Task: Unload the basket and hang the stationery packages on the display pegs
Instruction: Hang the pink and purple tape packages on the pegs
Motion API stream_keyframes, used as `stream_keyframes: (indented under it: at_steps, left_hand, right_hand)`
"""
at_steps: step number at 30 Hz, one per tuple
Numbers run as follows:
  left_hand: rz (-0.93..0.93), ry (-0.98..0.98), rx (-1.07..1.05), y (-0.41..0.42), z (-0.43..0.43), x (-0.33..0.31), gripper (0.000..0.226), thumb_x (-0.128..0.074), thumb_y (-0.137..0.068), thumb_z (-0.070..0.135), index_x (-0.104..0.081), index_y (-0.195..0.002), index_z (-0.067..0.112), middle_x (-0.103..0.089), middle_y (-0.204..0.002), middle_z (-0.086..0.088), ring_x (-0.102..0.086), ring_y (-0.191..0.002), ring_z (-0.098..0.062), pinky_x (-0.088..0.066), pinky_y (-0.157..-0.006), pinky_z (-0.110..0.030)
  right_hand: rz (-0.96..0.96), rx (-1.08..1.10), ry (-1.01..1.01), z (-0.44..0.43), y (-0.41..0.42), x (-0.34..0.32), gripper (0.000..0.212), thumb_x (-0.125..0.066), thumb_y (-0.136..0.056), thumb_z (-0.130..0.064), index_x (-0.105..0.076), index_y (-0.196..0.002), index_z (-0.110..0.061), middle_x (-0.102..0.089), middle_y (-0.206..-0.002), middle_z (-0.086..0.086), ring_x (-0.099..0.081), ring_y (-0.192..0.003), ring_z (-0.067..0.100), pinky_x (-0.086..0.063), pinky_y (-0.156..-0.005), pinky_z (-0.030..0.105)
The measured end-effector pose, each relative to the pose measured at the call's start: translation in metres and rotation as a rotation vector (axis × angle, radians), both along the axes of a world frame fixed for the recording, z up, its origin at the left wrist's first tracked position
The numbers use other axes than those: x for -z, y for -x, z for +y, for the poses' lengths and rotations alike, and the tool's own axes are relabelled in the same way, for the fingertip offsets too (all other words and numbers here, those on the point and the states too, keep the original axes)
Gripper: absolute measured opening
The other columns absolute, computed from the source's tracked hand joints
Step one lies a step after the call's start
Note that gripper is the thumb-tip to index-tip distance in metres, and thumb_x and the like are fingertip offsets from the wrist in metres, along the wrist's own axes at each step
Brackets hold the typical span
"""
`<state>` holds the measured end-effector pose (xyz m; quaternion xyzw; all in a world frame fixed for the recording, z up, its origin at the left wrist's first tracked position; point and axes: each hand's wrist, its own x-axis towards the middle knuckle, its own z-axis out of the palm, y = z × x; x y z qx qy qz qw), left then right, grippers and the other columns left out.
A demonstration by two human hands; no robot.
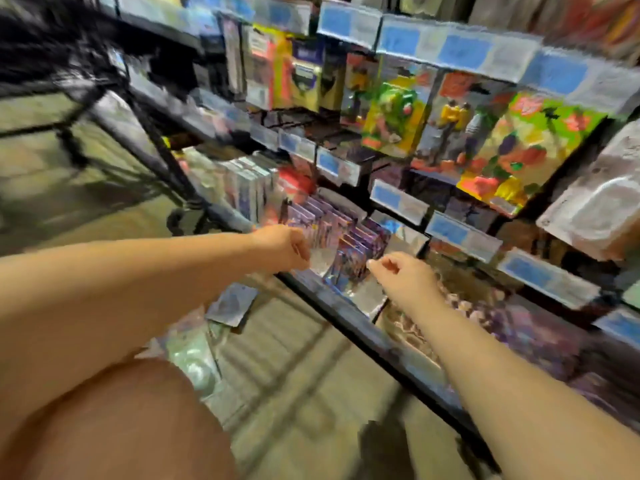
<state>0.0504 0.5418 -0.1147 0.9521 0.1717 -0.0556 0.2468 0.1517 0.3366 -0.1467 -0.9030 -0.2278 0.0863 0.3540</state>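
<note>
Your knee point(121, 427) is nearest, low and left of the purple packages point(349, 237). Loose packages point(230, 303) lie on the floor point(294, 375), below and left of that row. The row stands just behind the shelf rail point(398, 365). Your hands are apart, one either side of the row's front end. Your left hand point(282, 249), fingers curled, grips the edge of a silver package point(322, 263) that touches the row's front. Your right hand point(403, 271) has curled fingers, with thumb and forefinger close together at the row's right corner. The blur is heavy, so you cannot tell whether it holds anything. Above and behind the row are blue price labels point(388, 197), then toy boxes point(393, 109). A black frame point(156, 150) stands far left of the row.
</note>
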Motion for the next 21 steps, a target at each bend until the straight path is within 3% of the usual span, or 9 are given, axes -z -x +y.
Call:
stream_keyframes:
  at_steps: [3,5,8,11,14,17,19,21]
  left_hand:
    - [0.033,0.082,-0.123,0.038,0.063,0.044,0.006,-0.064,-0.087,0.028,-0.065,-0.089,0.022,-0.057,-0.074,0.003,-0.051,-0.072,-0.009,-0.033,-0.052,-0.006]
    - [0.07,0.116,-0.183,0.06,0.095,0.074,0.014,-0.061,-0.089,0.024,-0.068,-0.097,0.015,-0.057,-0.084,-0.001,-0.051,-0.08,-0.012,-0.032,-0.052,-0.005]
    - [0.156,0.18,-0.269,0.091,0.133,0.123,0.023,-0.064,-0.092,0.018,-0.068,-0.111,0.006,-0.066,-0.1,-0.009,-0.06,-0.096,-0.021,-0.035,-0.053,-0.01]
    - [0.197,0.263,-0.375,0.121,0.164,0.176,0.022,-0.068,-0.091,0.021,-0.068,-0.11,0.009,-0.068,-0.109,-0.007,-0.062,-0.106,-0.021,-0.039,-0.064,-0.013]
    - [0.232,0.331,-0.46,0.152,0.188,0.22,0.011,-0.07,-0.089,0.024,-0.065,-0.097,0.017,-0.06,-0.089,0.007,-0.058,-0.092,-0.013,-0.039,-0.062,-0.012]
    - [0.278,0.357,-0.559,0.188,0.206,0.253,0.027,-0.071,-0.087,0.029,-0.069,-0.107,0.011,-0.067,-0.1,0.0,-0.062,-0.103,-0.019,-0.04,-0.077,-0.02]
    - [0.266,0.376,-0.647,0.21,0.213,0.276,0.043,-0.07,-0.083,0.036,-0.067,-0.118,0.013,-0.068,-0.115,-0.005,-0.062,-0.11,-0.022,-0.04,-0.085,-0.021]
    - [0.251,0.326,-0.747,0.226,0.21,0.293,0.047,-0.071,-0.08,0.036,-0.066,-0.121,0.012,-0.068,-0.115,-0.008,-0.064,-0.107,-0.026,-0.044,-0.086,-0.026]
  right_hand:
    - [0.11,-0.088,0.059,0.065,0.017,0.045,0.031,-0.063,-0.09,-0.039,-0.051,-0.065,-0.027,-0.063,-0.075,-0.002,-0.059,-0.084,0.024,-0.043,-0.072,0.03]
    - [0.188,-0.166,0.161,0.1,0.031,0.079,0.035,-0.062,-0.091,-0.038,-0.049,-0.062,-0.025,-0.064,-0.076,0.003,-0.06,-0.079,0.024,-0.047,-0.074,0.03]
    - [0.267,-0.232,0.207,0.144,0.049,0.123,0.037,-0.065,-0.091,-0.034,-0.049,-0.059,-0.026,-0.051,-0.062,-0.008,-0.053,-0.07,0.017,-0.043,-0.068,0.027]
    - [0.387,-0.262,0.246,0.183,0.062,0.158,0.028,-0.066,-0.091,-0.031,-0.053,-0.067,-0.027,-0.058,-0.072,-0.005,-0.058,-0.073,0.019,-0.041,-0.064,0.026]
    - [0.505,-0.296,0.368,0.218,0.072,0.191,0.014,-0.062,-0.092,-0.033,-0.06,-0.084,-0.022,-0.065,-0.082,0.002,-0.064,-0.079,0.023,-0.046,-0.067,0.024]
    - [0.6,-0.335,0.481,0.246,0.083,0.223,0.012,-0.061,-0.093,-0.027,-0.057,-0.084,-0.021,-0.063,-0.093,0.003,-0.059,-0.078,0.018,-0.048,-0.072,0.021]
    - [0.616,-0.385,0.526,0.258,0.093,0.238,0.015,-0.063,-0.093,-0.027,-0.054,-0.084,-0.02,-0.058,-0.088,0.001,-0.051,-0.069,0.011,-0.041,-0.061,0.009]
    - [0.61,-0.416,0.574,0.266,0.103,0.253,0.021,-0.066,-0.091,-0.033,-0.05,-0.083,-0.022,-0.054,-0.083,-0.002,-0.05,-0.072,0.012,-0.038,-0.055,0.012]
